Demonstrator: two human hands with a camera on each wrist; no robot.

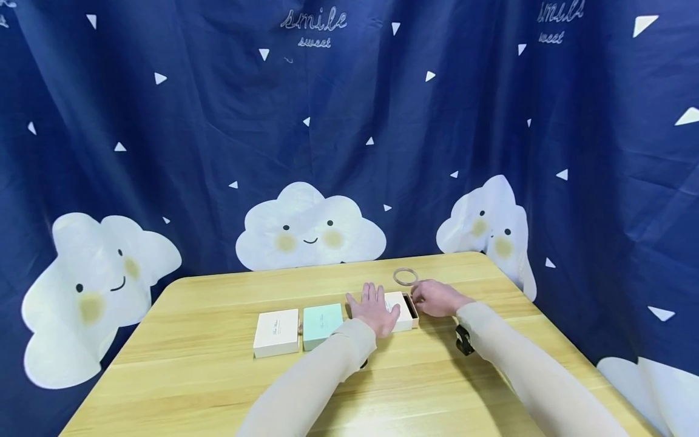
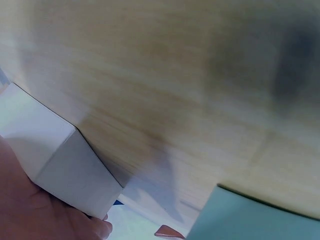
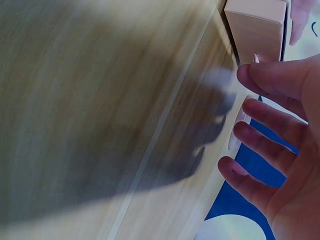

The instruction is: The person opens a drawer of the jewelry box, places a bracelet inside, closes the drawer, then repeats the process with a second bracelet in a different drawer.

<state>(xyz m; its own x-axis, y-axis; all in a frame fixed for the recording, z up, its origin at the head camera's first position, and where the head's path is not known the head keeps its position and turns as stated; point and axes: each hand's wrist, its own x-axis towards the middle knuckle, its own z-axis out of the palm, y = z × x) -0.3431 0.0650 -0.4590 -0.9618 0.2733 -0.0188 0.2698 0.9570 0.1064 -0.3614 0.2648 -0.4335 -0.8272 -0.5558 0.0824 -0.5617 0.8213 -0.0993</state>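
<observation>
My left hand (image 1: 374,312) lies with spread, straight fingers over the left part of a small white drawer-style box (image 1: 400,321), pressing on it. The left wrist view shows the box's white corner (image 2: 75,170) above that hand. From the box's right end a pinkish inner drawer (image 1: 416,320) sticks out a little, with a dark inside. At that end my right hand (image 1: 437,298) pinches a small pull tab (image 3: 256,58) between thumb and forefinger. Its other fingers are spread apart, as the right wrist view shows. Most of the tab is hidden by the fingertips.
Left of my left hand sit a mint-green box (image 1: 322,325) and another white box (image 1: 276,332), a small tab between them. A pinkish ring (image 1: 405,269) lies behind my right hand. The wooden table (image 1: 191,364) meets a blue cloud-patterned curtain (image 1: 207,152) at its back edge.
</observation>
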